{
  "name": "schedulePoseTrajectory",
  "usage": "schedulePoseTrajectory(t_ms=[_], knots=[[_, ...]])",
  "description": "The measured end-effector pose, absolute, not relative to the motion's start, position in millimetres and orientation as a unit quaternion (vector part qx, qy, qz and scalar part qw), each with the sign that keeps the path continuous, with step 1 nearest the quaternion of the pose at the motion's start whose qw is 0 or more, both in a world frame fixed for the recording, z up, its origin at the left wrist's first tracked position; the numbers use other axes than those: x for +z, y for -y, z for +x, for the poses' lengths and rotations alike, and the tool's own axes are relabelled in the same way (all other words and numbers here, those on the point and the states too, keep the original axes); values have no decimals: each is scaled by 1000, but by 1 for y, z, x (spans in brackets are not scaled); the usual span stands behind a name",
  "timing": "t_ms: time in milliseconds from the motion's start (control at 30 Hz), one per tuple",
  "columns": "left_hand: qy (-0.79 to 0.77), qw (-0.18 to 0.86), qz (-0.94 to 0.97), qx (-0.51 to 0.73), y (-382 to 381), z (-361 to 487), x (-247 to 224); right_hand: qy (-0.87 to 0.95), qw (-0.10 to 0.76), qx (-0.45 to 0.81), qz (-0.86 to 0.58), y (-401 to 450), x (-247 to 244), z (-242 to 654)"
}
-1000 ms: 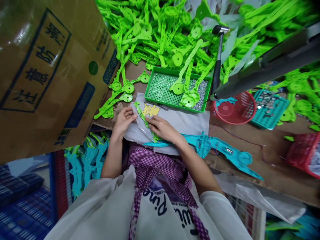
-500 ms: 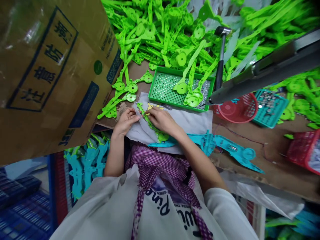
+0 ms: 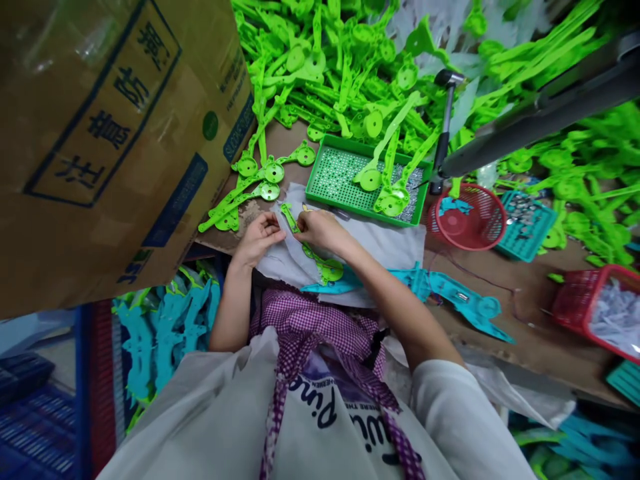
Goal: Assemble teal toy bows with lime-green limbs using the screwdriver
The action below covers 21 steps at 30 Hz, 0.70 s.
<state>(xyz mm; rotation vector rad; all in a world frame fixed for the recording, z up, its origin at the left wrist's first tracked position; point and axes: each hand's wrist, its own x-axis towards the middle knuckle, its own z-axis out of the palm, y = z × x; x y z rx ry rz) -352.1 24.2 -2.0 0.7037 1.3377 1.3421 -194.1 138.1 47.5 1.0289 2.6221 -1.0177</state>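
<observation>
A lime-green plastic arm-shaped part (image 3: 327, 268) lies on a pale grey cloth (image 3: 395, 241) in front of me, its narrow end pointing away. Over its middle is my right hand (image 3: 324, 230), thumb and fingers pinched together; whatever sits between the tips is too small to name. My left hand (image 3: 260, 239) is just left of the part's narrow end, fingers curled and closed toward the thumb, their contents hidden. Beneath my right forearm stretches a long turquoise plastic part (image 3: 465, 303), partly covered by the arm and the green part.
Behind the cloth stands a green perforated tray (image 3: 330, 180) with green parts and small metal pieces. A hammer (image 3: 444, 133), red basket (image 3: 495, 230) and turquoise basket (image 3: 523, 243) are to its right. A cardboard box (image 3: 125, 233) rises at left; green parts (image 3: 345, 73) pile up behind.
My right hand has drawn its fingers into a tighter pinch and uncovers more of the green part. My left hand stays near the part's narrow end. The whole view has shifted slightly.
</observation>
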Motion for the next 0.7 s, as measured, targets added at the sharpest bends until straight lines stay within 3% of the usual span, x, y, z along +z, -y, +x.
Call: schedulePoseTrajectory(t_ms=[433,700], knots=[[-587,517,298,547,-28,-350,-2,-830,84,-453,316,-143,54,-186],[-597,514,309,533,-27,-349,1,-840,65,-429,328,-144,47,-187]])
